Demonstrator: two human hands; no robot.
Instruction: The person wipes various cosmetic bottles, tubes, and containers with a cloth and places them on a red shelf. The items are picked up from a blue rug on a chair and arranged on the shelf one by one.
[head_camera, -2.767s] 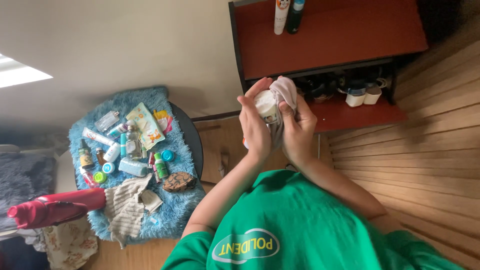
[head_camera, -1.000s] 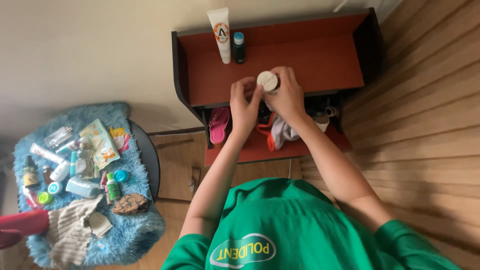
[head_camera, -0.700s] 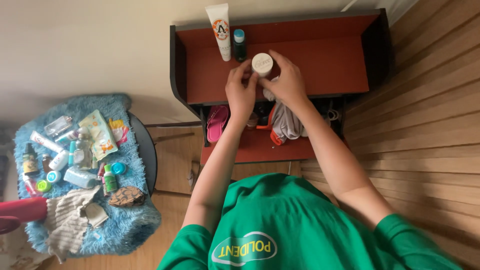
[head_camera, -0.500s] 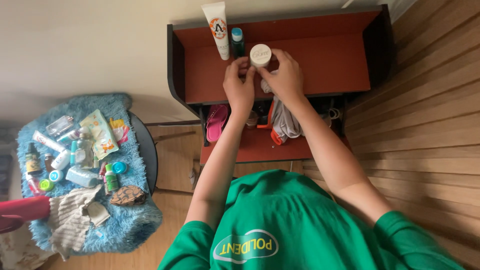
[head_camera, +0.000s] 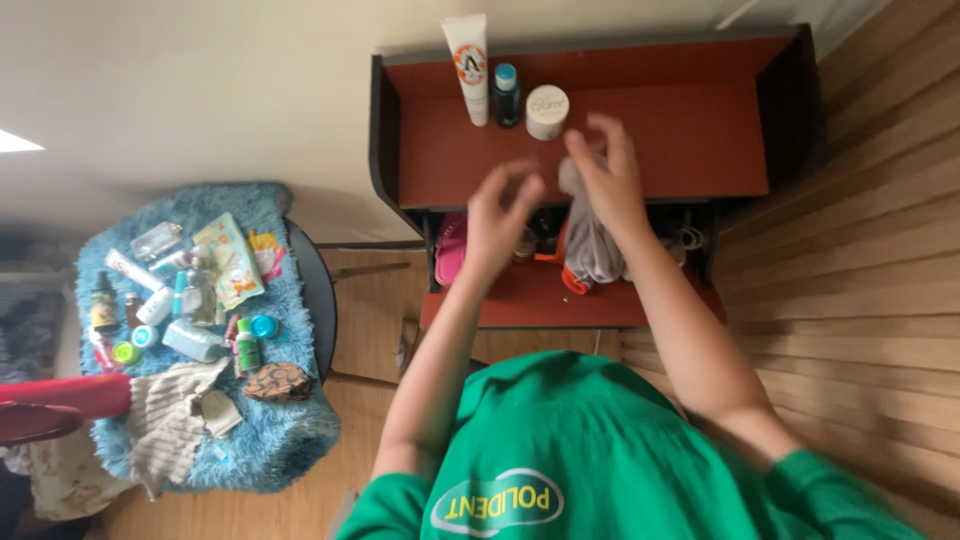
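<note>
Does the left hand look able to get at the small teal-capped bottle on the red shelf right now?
Probably yes. The left hand is empty and open, hovering just below the teal-capped bottle, with bare red shelf between them. The white tube and white jar flank it closely.

To my left I see a blue fluffy mat (head_camera: 290, 440) scattered with small bottles, a flat packet (head_camera: 229, 258) and a beige knitted cloth (head_camera: 170, 420). Beside it lies something red (head_camera: 60, 400). A pink slipper (head_camera: 452, 250) sits on the lower shelf.
</note>
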